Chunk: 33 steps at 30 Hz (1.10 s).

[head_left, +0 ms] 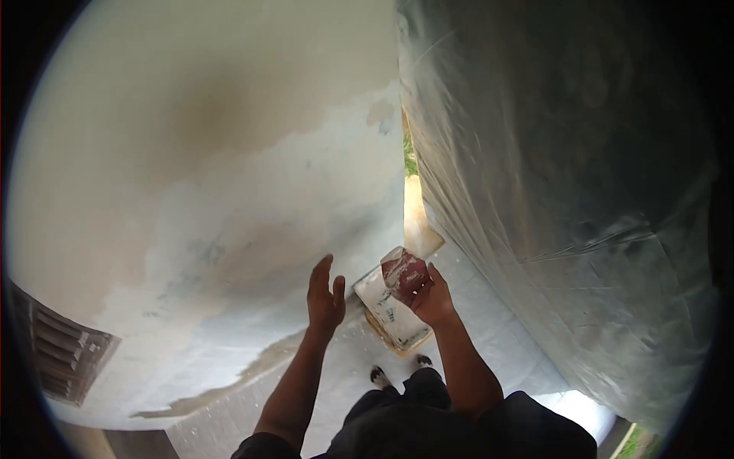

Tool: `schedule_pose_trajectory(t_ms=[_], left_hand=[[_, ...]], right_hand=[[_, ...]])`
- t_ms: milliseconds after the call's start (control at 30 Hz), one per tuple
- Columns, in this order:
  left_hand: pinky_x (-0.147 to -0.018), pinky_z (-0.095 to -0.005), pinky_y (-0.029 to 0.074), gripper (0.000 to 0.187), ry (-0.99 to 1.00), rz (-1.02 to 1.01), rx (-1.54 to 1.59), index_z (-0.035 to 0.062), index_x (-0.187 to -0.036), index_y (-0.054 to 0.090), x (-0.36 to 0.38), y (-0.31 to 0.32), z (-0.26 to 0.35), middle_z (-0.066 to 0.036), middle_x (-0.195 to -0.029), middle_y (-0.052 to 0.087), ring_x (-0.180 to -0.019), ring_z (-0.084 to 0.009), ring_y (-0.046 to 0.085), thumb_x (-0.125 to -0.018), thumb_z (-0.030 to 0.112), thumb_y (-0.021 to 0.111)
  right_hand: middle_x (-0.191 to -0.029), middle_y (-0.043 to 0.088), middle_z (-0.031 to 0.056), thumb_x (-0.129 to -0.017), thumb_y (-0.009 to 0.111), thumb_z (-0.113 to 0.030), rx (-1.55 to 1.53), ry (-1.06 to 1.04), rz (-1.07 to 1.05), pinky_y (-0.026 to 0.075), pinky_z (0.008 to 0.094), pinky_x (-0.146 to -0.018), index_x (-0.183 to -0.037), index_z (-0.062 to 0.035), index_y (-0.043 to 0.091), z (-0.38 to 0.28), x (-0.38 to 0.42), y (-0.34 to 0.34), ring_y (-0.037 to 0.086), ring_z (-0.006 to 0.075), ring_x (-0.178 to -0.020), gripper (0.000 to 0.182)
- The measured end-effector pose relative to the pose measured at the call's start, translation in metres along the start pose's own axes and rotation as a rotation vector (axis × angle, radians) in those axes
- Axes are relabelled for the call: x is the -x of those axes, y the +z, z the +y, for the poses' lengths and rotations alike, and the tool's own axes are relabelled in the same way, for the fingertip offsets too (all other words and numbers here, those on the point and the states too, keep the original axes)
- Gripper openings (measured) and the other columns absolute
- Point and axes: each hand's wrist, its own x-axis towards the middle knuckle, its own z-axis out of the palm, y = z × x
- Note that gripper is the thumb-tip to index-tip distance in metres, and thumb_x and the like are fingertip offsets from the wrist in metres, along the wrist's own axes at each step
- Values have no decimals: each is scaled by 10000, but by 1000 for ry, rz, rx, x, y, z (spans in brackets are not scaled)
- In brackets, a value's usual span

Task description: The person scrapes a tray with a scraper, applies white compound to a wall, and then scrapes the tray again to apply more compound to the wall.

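My right hand [434, 300] grips a worn, dark red sheet [404, 275] with pale smears, holding it by its right edge. Beneath the sheet lies a white, smeared rectangular board or tray [397, 320] with dark marks, on the floor near my feet. My left hand [326, 300] is raised with thumb and fingers apart and nothing in it, in front of the patchy pale wall [252, 191]. A gap separates it from the red sheet.
A translucent plastic sheet [550, 168] hangs along the right side. At the lower left is a brown slatted vent [65, 348] in the wall. The speckled grey floor [336, 382] lies below, with my feet near the board.
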Motion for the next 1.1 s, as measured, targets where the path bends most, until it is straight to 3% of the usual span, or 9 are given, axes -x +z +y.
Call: schedule_pose_trajectory(t_ms=[267, 467, 667, 733, 833, 867, 933, 967, 1100], left_hand=[[-1097, -430, 372, 589, 821, -168, -605, -7, -1314, 502, -170, -89, 87, -160, -1389, 481, -1318, -330, 436, -863, 343, 646], [-1113, -397, 365, 531, 1137, -420, -897, -4, -1216, 585, -219, -96, 71, -124, -1327, 547, -1300, -253, 469, -841, 367, 636], [-1123, -379, 355, 503, 1085, -448, -969, 3, -1218, 588, -221, -89, 61, -120, -1320, 558, -1296, -234, 479, -843, 335, 629], [-1126, -377, 352, 494, 1068, -451, -984, 4, -1215, 592, -221, -87, 60, -116, -1319, 561, -1298, -231, 477, -853, 340, 613], [-1130, -373, 347, 481, 1058, -457, -1031, 11, -1210, 601, -222, -87, 60, -107, -1316, 566, -1303, -225, 474, -875, 356, 579], [-1131, -369, 346, 478, 1066, -460, -1062, 16, -1208, 606, -222, -86, 59, -101, -1315, 568, -1305, -222, 472, -886, 367, 561], [-1116, -371, 363, 487, 1066, -461, -1096, 33, -1206, 611, -222, -86, 57, -98, -1319, 570, -1291, -218, 488, -878, 392, 575], [-1102, -373, 380, 497, 1078, -454, -1131, 50, -1204, 617, -222, -85, 56, -95, -1322, 571, -1277, -213, 503, -869, 416, 588], [-1102, -371, 377, 479, 1099, -437, -1156, 62, -1189, 631, -221, -84, 55, -90, -1314, 579, -1273, -208, 508, -872, 417, 582]], right_hand=[[-1294, 508, 77, -1010, 381, -453, -150, -365, -117, 453, 446, -942, -1317, -110, 456, -55, -41, 137, 520, 247, -1140, 466], [-1311, 470, 82, -986, 463, -438, -268, -463, -154, 411, 412, -964, -1334, -80, 421, -71, -81, 172, 480, 212, -1150, 501], [-1268, 504, 86, -992, 456, -400, -255, -552, -215, 415, 395, -979, -1338, -83, 430, -72, -95, 170, 499, 206, -1134, 470], [-1281, 533, 136, -1001, 439, -380, -167, -651, -179, 402, 416, -1020, -1347, -20, 456, -70, -112, 161, 515, 263, -1182, 499], [-1430, 403, 292, -970, 496, -394, 732, -1471, -116, 284, 487, -1116, -1382, 101, 403, -75, -127, 150, 366, 409, -1360, 651], [-1430, 403, 292, -970, 496, -394, 735, -1457, -120, 284, 487, -1116, -1382, 101, 403, -77, -133, 148, 366, 409, -1360, 651], [-1421, 399, 310, -936, 559, -394, 1108, -1687, -63, 282, 501, -1114, -1377, 85, 420, -83, -145, 144, 360, 450, -1351, 666], [-1423, 389, 316, -896, 641, -351, 1151, -1731, -101, 295, 532, -1103, -1369, 38, 455, -86, -153, 140, 345, 487, -1345, 640], [-1420, 392, 304, -817, 743, -264, 1289, -1741, -103, 338, 574, -1075, -1333, -35, 507, -79, -186, 120, 343, 502, -1338, 611]])
